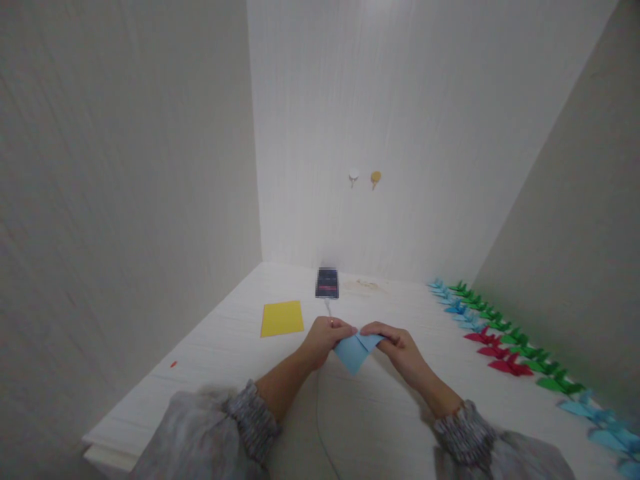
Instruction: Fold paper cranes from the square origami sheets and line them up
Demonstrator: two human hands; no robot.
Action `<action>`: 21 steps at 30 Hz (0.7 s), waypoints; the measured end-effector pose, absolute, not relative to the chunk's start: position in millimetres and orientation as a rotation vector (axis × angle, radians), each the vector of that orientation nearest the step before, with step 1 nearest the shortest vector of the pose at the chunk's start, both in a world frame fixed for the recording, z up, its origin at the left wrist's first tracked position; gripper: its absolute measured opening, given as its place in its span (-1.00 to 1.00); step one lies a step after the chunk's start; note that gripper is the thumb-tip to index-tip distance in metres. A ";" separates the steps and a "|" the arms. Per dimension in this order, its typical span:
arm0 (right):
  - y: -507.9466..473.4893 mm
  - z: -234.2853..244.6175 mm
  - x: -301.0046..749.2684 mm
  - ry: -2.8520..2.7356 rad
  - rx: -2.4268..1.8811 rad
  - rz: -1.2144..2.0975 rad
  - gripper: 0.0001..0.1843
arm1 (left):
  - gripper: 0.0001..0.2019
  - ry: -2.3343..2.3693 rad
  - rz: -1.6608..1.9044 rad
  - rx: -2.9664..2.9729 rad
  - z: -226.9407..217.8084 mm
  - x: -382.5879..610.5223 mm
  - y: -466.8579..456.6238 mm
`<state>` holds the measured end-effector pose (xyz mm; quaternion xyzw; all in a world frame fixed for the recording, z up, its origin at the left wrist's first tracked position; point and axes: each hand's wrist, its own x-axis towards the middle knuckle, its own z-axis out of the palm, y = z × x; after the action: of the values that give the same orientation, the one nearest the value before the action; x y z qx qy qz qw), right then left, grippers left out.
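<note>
A light blue folded paper [354, 352] hangs just above the white table [220, 347], pointed end toward me. My left hand [326, 339] pinches its left upper edge, fingers closed, a ring on one finger. My right hand [396, 345] pinches the right upper edge, fingers closed too. Both wrists come out of grey gathered sleeves at the bottom of the view.
A yellow paper square [282, 318] lies left of the hands. A phone [327, 283] with a cable [320, 413] sits behind them. Rows of folded paper figures in blue, green and red [500, 340] line the right wall. Two small hooks [364, 178] are on the back wall.
</note>
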<state>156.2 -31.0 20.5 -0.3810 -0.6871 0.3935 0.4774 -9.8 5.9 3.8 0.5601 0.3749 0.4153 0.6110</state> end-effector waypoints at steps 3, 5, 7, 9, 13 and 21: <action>-31.7 20.3 154.4 -1.552 -0.956 1.065 -0.77 | -0.71 0.916 0.987 1.352 3.5 -10.9 6.4; -30.8 19.3 152.2 -1.504 -1.012 1.113 -0.72 | -0.68 0.947 1.001 1.391 2.4 -10.6 6.7; -29.1 17.7 150.5 -1.528 -1.085 1.104 -0.71 | -0.66 0.977 1.008 1.426 0.6 -9.7 7.0; -27.5 16.2 149.8 -1.582 -1.143 1.058 -0.73 | -0.65 1.000 1.006 1.452 -1.1 -8.5 7.2; -27.1 15.6 150.6 -1.589 -1.181 1.035 -0.77 | -0.64 1.013 0.982 1.478 -1.8 -7.3 6.9; -27.0 16.1 150.3 -1.524 -1.167 1.063 -0.80 | -0.71 0.924 0.971 1.430 2.6 -6.5 3.7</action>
<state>150.3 -27.0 16.1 -0.4732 -0.6180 0.4310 0.4565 -6.5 3.7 2.6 0.6057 0.3917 0.4116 0.5570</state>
